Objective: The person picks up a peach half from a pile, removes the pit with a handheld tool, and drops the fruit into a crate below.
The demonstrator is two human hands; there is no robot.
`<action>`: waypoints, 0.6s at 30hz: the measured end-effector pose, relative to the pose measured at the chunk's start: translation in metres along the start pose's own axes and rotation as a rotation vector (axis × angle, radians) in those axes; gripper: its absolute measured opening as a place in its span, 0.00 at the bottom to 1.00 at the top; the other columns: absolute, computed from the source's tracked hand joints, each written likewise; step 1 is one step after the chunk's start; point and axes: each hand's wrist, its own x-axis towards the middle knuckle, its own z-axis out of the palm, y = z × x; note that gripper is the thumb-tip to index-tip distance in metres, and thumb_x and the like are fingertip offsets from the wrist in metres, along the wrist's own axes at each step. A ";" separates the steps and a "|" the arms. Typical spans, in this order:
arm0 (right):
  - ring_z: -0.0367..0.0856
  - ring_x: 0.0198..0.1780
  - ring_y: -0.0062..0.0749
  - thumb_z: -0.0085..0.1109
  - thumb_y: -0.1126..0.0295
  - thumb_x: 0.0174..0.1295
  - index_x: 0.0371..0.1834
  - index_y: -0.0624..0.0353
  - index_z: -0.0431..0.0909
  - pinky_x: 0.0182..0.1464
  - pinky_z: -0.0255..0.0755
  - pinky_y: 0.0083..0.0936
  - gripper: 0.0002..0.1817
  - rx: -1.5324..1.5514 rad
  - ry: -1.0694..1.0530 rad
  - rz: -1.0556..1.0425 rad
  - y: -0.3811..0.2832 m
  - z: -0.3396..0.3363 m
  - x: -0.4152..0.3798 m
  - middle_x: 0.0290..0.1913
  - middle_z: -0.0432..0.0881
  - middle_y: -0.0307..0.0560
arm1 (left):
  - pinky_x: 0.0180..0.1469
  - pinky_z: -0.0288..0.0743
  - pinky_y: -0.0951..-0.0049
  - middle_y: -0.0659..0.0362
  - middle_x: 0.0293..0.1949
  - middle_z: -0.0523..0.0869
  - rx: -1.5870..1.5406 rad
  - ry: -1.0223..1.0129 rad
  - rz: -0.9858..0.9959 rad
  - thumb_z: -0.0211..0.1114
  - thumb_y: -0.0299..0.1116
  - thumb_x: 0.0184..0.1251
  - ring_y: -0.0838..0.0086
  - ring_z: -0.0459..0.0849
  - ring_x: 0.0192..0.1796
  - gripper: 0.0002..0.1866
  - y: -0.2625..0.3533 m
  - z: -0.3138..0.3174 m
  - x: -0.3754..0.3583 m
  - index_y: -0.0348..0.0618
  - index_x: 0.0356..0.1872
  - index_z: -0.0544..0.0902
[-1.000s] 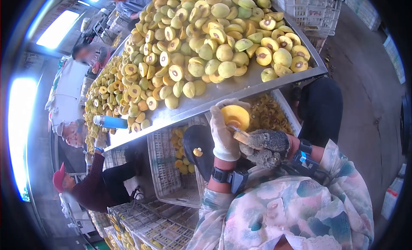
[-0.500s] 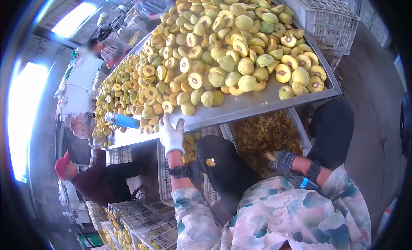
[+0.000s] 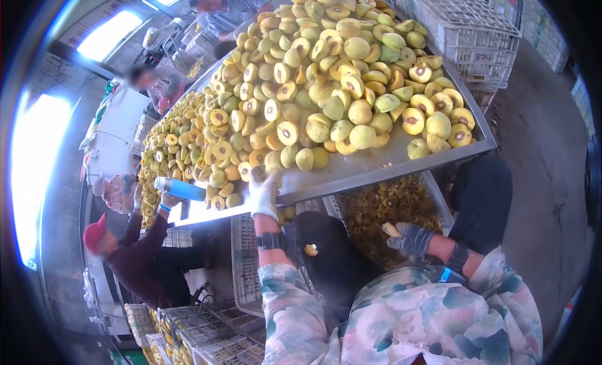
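Halved yellow peaches [image 3: 360,111], many with reddish-brown centres, are heaped on a metal-edged table [image 3: 401,167]. At the near edge of the heap my left hand [image 3: 263,195], in a white glove, has its fingers curled round what looks like a peach half, partly hidden by the glove. My right hand [image 3: 411,239], in a dark grey glove, is closed on a small tool with a pale wooden handle [image 3: 390,229]; its working end is hard to make out. Below that hand is a crate of brownish-yellow peach scraps [image 3: 389,205]. A small peach scrap [image 3: 311,249] lies on my leg.
A blue bottle [image 3: 182,189] lies on the table's left part. A co-worker in a red cap [image 3: 96,234] reaches to the table, with other people along its far side. White plastic crates [image 3: 470,36] stand at the back right; more crates [image 3: 213,330] hold fruit at lower left.
My left hand has shifted slightly right and its spread fingers have curled at the fruit. My right hand has risen out of the scraps, showing the tool. The red-capped co-worker's arms have moved.
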 end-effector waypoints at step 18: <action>0.67 0.16 0.18 0.58 0.64 0.63 0.43 0.51 0.71 0.16 0.60 0.18 0.09 0.833 -0.105 0.014 -0.138 -0.032 -0.011 0.20 0.72 0.34 | 0.39 0.78 0.73 0.56 0.45 0.78 -0.886 -0.231 -0.090 0.50 0.55 0.70 0.71 0.80 0.42 0.27 0.051 0.070 -0.140 0.40 0.54 0.73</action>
